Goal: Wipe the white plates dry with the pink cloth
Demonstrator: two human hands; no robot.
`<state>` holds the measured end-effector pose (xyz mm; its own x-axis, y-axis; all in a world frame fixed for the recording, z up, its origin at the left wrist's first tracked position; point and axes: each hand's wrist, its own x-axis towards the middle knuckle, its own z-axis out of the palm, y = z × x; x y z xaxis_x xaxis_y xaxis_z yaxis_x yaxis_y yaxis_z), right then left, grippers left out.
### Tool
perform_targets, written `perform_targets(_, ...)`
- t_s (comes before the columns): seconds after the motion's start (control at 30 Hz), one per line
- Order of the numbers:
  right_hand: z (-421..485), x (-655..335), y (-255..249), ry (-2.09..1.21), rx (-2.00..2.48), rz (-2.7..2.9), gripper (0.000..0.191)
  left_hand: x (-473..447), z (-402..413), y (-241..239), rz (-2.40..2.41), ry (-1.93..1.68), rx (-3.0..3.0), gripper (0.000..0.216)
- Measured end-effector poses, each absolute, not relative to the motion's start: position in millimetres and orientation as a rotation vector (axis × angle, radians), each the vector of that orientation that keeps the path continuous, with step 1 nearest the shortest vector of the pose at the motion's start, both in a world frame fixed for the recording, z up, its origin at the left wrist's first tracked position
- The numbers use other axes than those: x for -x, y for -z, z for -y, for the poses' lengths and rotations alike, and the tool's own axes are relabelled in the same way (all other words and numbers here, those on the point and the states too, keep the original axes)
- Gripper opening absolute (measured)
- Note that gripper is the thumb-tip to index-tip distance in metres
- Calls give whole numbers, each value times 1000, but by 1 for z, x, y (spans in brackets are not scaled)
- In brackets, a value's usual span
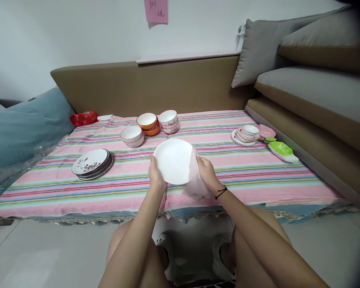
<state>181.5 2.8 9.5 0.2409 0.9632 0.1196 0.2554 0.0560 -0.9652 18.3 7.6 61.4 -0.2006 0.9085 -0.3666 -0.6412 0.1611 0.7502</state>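
A round white plate is held up in front of me, tilted so its face shows. My left hand grips its left edge, the thumb at the rim. On the opposite side, my right hand pinches a pale pink cloth against the plate's right edge. Part of the cloth lies over the plate's face and the rest hangs below. Fingers behind the plate and cloth are hidden. Several stacked bowls, among them a white one and an orange one, stand beyond the plate.
A stack of patterned plates sits at left on the striped cloth. Small dishes and a green leaf-shaped dish are at right. A red bundle lies far left. Cushions rise along the right side.
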Motion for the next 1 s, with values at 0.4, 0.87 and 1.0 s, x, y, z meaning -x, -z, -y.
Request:
perform_targets(0.4, -8, -187, -7, -750, 1528, 1228, 34, -22, -14, -45, -999, -1454, -387, 50)
perform_targets(0.87, -10, -226, -38, -785, 1303, 1458, 38, -2, -1, -59, -895, -848, -849, 43)
perform_targets(1.0, -5, -223, -42, -841, 1311, 1509, 42, -4, 6, -56, -960, -800, -836, 44)
